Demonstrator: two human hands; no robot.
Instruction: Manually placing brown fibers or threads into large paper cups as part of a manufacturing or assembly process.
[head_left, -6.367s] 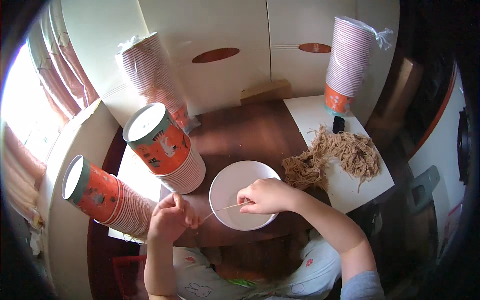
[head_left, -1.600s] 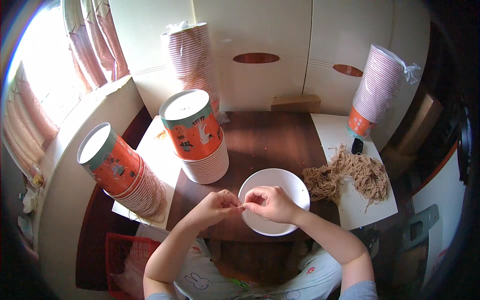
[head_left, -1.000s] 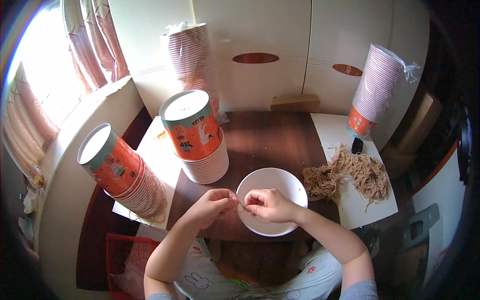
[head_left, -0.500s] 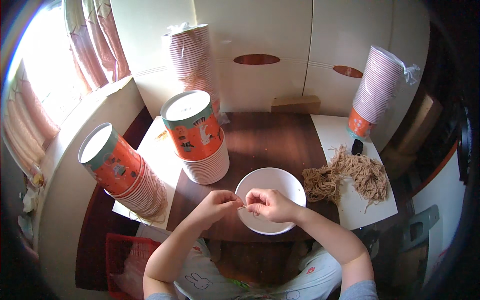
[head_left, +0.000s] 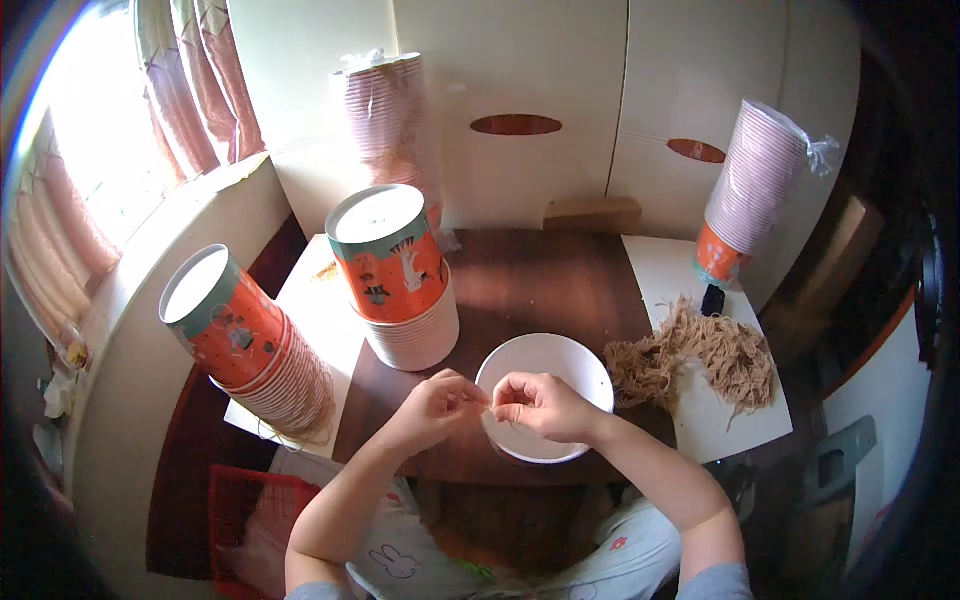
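Note:
Close together at the near edge of the table, my left hand point(head_left: 437, 411) and my right hand point(head_left: 543, 407) meet with their fingertips pinched. Between them is a short bit of thin, pale cord, mostly hidden by the fingers. My right hand is over a white paper tub point(head_left: 592, 370), whose open mouth faces up; my left hand is just beside its left rim. To the right lies a loose heap of tan cords point(head_left: 735, 358), like the piece in my fingers.
Upside-down stacks of orange-and-green paper tubs stand left, one leaning point(head_left: 236, 340) and one upright point(head_left: 390, 270). Bagged tub stacks rise at the back left point(head_left: 385, 115) and back right point(head_left: 755, 180). A small black object point(head_left: 713, 299) sits behind the cords. A red basket point(head_left: 232, 520) is low left.
My left fingers have lifted slightly, and my right hand has risen a little, still pinching. The tub's rim appears shifted a little to the right. The stacks and cord heap stay in place.

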